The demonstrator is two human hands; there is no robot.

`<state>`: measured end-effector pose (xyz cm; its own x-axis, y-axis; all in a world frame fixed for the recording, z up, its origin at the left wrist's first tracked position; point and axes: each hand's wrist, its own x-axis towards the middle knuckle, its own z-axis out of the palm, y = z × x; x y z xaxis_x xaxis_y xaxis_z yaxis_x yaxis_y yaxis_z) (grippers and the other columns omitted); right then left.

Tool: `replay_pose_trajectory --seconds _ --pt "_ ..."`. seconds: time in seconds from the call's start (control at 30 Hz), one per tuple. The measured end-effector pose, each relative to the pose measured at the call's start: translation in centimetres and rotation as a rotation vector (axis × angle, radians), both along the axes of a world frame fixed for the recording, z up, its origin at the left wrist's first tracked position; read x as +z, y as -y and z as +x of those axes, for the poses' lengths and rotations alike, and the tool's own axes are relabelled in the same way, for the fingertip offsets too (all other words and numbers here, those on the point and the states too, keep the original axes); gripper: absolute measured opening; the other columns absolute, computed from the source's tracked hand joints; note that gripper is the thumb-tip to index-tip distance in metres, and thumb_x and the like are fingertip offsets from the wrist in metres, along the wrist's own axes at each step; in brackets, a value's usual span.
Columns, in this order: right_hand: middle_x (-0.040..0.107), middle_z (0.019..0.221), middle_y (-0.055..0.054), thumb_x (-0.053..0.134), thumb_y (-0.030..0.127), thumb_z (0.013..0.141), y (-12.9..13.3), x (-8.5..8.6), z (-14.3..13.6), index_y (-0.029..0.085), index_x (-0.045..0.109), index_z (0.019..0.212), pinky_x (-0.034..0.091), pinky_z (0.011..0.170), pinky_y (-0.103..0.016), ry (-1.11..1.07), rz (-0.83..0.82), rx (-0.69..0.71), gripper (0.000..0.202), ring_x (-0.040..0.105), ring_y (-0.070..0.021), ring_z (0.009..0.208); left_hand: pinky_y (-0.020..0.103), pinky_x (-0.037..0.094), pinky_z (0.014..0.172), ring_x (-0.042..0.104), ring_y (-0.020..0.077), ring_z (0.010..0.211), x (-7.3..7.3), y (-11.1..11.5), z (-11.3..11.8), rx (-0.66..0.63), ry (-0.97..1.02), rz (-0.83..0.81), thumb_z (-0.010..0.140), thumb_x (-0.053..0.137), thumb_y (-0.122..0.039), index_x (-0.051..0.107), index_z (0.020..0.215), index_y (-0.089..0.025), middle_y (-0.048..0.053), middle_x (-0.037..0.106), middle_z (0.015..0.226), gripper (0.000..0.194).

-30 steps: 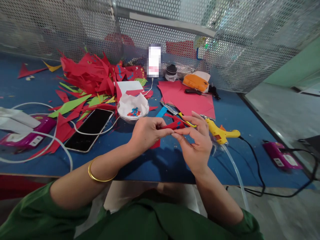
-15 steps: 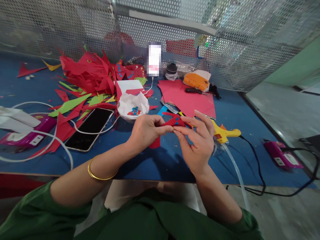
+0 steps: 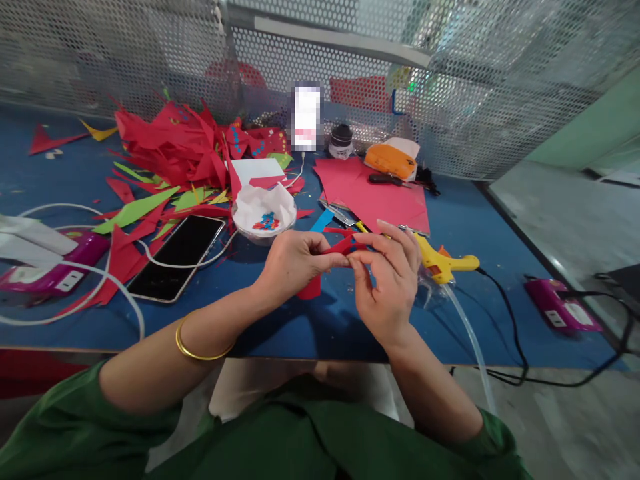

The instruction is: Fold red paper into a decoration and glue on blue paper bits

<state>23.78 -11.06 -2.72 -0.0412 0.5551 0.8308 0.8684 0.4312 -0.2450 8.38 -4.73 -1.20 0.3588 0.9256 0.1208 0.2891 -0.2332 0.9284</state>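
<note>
Between my two hands, above the blue table, is a piece of folded red paper (image 3: 344, 245). My left hand (image 3: 293, 261) pinches its left side between thumb and fingers. The fingertips of my right hand (image 3: 387, 283) are closed on its right side, and they hide part of it. Below my left hand a red paper strip (image 3: 310, 288) shows, though I cannot tell whether it joins the held piece. A blue paper strip (image 3: 323, 220) and scissors (image 3: 343, 215) lie just beyond my hands. To the right rests a yellow glue gun (image 3: 443, 261) with a clear glue stick.
A paper-lined bowl (image 3: 265, 212) holds small blue and red bits. Left are a dark phone (image 3: 177, 259), a white cable and a heap of red paper scraps (image 3: 170, 143). Red sheets (image 3: 373, 193) carry a black-handled tool. A lit phone (image 3: 306, 119) stands by the mesh panel.
My right hand has shifted slightly left and its fingers have curled closer over the red paper. My left hand keeps its pinch. The whole view has moved a little.
</note>
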Motion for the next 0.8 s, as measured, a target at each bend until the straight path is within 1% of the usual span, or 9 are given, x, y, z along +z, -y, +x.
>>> replay_pose_trajectory --seconds 0.17,0.37,0.47,0.63,0.73,0.8 --pt "0.071 0.109 -0.002 0.057 0.015 0.091 0.04 -0.06 -0.04 0.026 0.063 0.087 0.039 0.111 -0.05 -0.018 -0.011 -0.005 0.014 0.057 -0.0248 0.124 0.02 0.028 0.044 0.04 0.0066 0.045 0.2 0.1 0.04 -0.02 0.025 -0.021 0.068 0.079 -0.046 0.055 0.051 -0.016 -0.004 0.052 0.047 0.042" --pt "0.071 0.108 -0.004 0.059 0.013 0.089 0.09 -0.16 -0.14 0.024 0.062 0.09 0.043 0.106 -0.048 -0.066 0.006 0.005 0.012 0.057 -0.025 0.12 0.02 0.029 0.044 0.041 0.0065 0.045 0.32 0.11 0.05 -0.017 0.027 -0.038 0.068 0.08 -0.045 0.056 0.051 -0.016 -0.003 0.054 0.047 0.041" --pt "0.07 0.107 -0.004 0.057 0.012 0.09 0.18 -0.07 0.04 0.025 0.062 0.091 0.043 0.104 -0.047 -0.096 -0.001 -0.014 0.013 0.058 -0.0251 0.119 0.02 0.029 0.044 0.041 0.0062 0.045 0.37 -0.01 0.06 -0.01 0.04 -0.054 0.067 0.081 -0.045 0.056 0.051 -0.016 -0.003 0.055 0.047 0.042" --pt "0.07 0.104 -0.004 0.057 0.015 0.092 0.22 0.16 0.31 0.024 0.064 0.089 0.043 0.103 -0.047 -0.146 -0.004 -0.031 0.012 0.059 -0.0248 0.117 0.021 0.034 0.046 0.047 0.008 0.047 0.33 -0.31 0.01 -0.009 0.06 -0.12 0.065 0.082 -0.049 0.056 0.051 -0.016 0.0 0.061 0.05 0.044" --pt "0.071 0.103 -0.004 0.056 0.017 0.094 0.16 0.12 0.29 0.025 0.067 0.089 0.042 0.105 -0.049 -0.123 -0.024 -0.05 0.014 0.059 -0.025 0.117 0.022 0.035 0.047 0.048 0.0082 0.046 0.38 -0.4 -0.07 -0.016 0.053 -0.154 0.065 0.082 -0.05 0.057 0.052 -0.016 0.001 0.063 0.051 0.044" --pt "0.071 0.103 -0.003 0.06 0.021 0.094 0.1 -0.01 0.27 0.026 0.068 0.09 0.04 0.107 -0.05 -0.099 -0.026 -0.064 0.01 0.06 -0.0255 0.117 0.022 0.036 0.047 0.049 0.0084 0.046 0.44 -0.39 -0.09 -0.024 0.061 -0.178 0.065 0.082 -0.051 0.058 0.053 -0.016 0.001 0.063 0.051 0.044"
